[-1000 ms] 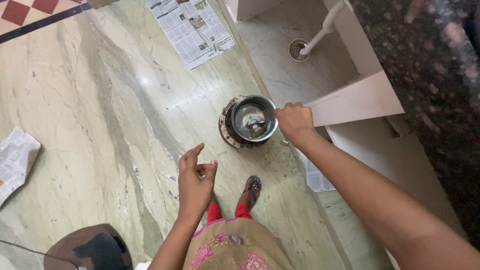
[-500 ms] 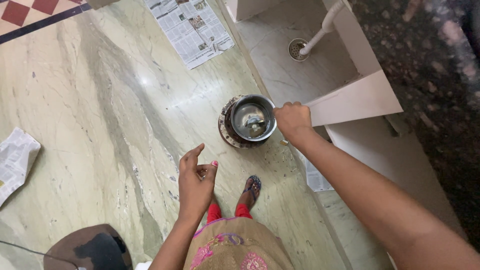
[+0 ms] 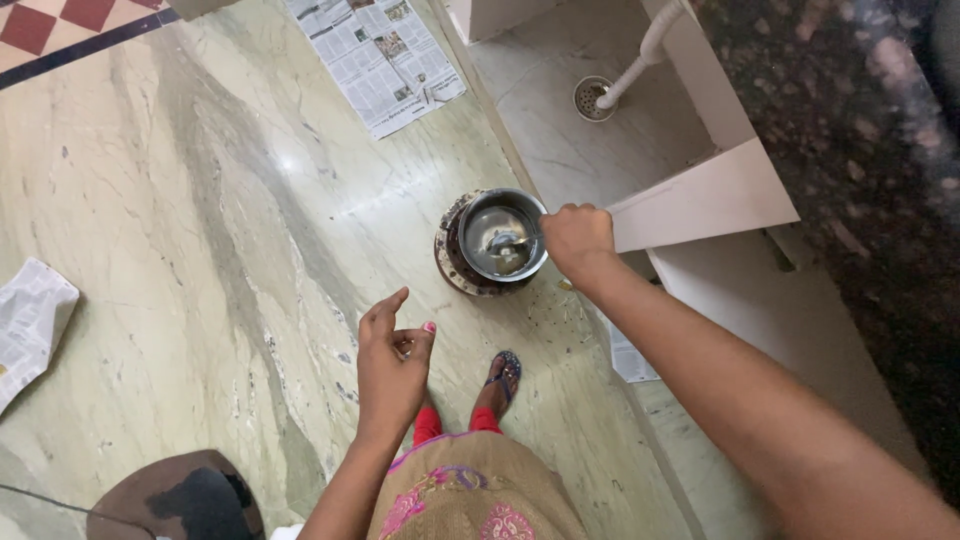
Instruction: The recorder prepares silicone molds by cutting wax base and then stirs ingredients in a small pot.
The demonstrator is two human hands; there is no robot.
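Left hand (image 3: 388, 362) has edged slightly toward the body.

My right hand (image 3: 577, 240) grips the rim of a round steel pot (image 3: 502, 235), upright over a dark round plate (image 3: 452, 268) on the floor.

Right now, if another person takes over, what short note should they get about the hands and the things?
Right hand: closed at the rim of the steel bowl, which sits on a round dark plate on the marble floor.
Left hand: open, holds nothing, raised above the floor.
Bowl: some residue inside; crumbs lie on the floor beside it.
Done: bowl is gripped. Left: bowl not yet lifted.
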